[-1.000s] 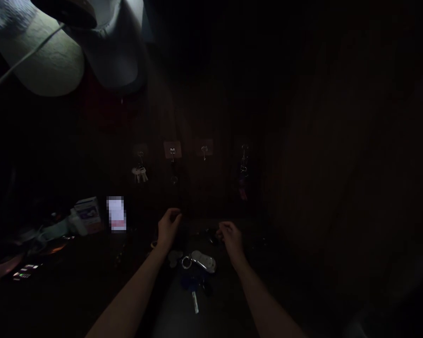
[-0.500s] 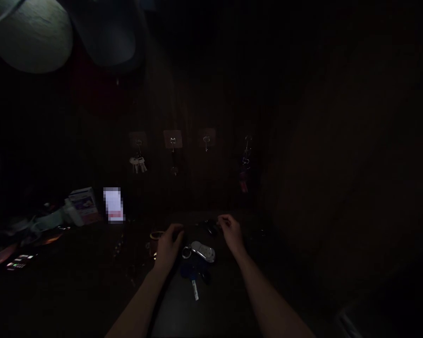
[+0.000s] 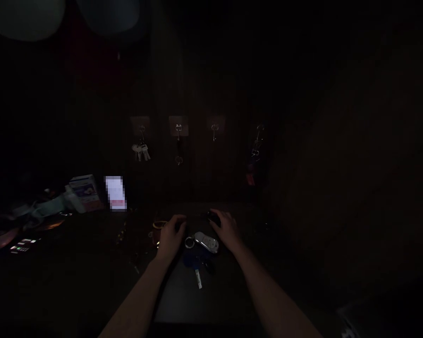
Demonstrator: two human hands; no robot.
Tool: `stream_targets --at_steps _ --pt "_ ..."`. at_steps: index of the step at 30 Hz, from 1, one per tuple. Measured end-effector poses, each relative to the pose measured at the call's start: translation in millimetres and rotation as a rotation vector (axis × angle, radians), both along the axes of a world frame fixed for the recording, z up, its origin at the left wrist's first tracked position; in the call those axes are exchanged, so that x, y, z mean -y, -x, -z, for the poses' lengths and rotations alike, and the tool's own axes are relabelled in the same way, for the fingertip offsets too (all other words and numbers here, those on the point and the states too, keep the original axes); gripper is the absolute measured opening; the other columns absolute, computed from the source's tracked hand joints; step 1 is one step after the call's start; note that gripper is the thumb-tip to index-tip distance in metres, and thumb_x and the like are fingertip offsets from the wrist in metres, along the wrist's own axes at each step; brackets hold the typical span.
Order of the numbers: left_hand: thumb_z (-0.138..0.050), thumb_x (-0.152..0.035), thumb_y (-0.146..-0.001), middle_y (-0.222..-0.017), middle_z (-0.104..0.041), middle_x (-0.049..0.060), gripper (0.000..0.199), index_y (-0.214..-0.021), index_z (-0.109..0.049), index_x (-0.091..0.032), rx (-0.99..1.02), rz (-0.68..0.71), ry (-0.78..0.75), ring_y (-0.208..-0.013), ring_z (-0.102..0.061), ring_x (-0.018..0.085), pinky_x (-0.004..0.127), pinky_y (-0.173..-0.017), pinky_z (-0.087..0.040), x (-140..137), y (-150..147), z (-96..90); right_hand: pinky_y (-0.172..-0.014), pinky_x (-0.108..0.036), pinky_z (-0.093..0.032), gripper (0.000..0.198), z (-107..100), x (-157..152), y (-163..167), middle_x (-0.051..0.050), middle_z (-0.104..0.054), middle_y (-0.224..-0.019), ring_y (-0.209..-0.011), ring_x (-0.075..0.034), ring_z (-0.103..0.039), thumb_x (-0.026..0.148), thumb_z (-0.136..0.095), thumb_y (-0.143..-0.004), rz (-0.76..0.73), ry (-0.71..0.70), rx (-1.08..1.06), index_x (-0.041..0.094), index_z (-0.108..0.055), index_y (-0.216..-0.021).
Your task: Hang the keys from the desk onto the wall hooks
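Observation:
My left hand (image 3: 172, 237) rests on the dark tabletop with thumb and fingers curved apart, holding nothing I can see. My right hand (image 3: 227, 230) has its thumb and fingers around a small black object (image 3: 212, 217), perhaps a key fob; the dimness hides its details. Between my wrists lies a silver key fob (image 3: 207, 242) beside a metal key ring (image 3: 189, 242). Just below it is a key (image 3: 198, 278) with a blue head, next to a dark piece. Left of my left hand is a yellowish ring-shaped thing (image 3: 159, 225).
Metal hooks (image 3: 179, 127) line the dark wall; one bears a bunch of keys (image 3: 141, 151), another a reddish-tagged keyring (image 3: 250, 178). A lit, blurred-out rectangle (image 3: 115, 192) and a small box (image 3: 86, 192) stand at the left. Caps (image 3: 109, 16) hang above.
My right hand has come left and closed around the black object. My left hand stays in about the same place. The whole view has shifted slightly.

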State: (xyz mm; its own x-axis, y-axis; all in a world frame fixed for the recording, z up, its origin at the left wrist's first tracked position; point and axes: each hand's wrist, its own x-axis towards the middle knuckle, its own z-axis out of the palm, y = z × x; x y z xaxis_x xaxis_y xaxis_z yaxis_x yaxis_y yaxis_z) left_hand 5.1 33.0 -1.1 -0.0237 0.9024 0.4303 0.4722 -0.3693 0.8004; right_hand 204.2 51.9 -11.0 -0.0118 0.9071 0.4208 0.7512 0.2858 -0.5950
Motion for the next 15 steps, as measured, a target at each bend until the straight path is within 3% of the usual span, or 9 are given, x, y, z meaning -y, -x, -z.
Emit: stream_targets --at_steps 11,15 --pt "-0.048 -0.030 -0.080 -0.092 -0.069 0.002 0.021 -0.095 -0.060 -0.022 -0.048 -0.039 0.021 -0.088 -0.063 0.017 0.028 -0.081 -0.047 -2.9 6.0 2.8 -0.089 -0.038 -0.039 0.048 -0.7 -0.2 -6.2 -0.004 -0.063 -0.108 -0.103 -0.021 -0.054 0.003 -0.048 -0.070 -0.048 0.067 -0.031 0.027 -0.058 -0.111" --pt "-0.048 -0.029 -0.080 -0.092 -0.069 0.001 0.022 -0.095 -0.062 -0.023 -0.102 0.021 0.051 -0.085 -0.064 0.016 0.027 -0.078 -0.048 -2.7 10.9 0.7 -0.091 -0.038 -0.039 0.052 -1.1 -0.8 -10.3 -0.003 -0.063 -0.110 -0.105 -0.020 -0.052 -0.002 -0.043 -0.068 -0.072 0.050 -0.052 0.026 -0.059 -0.109"
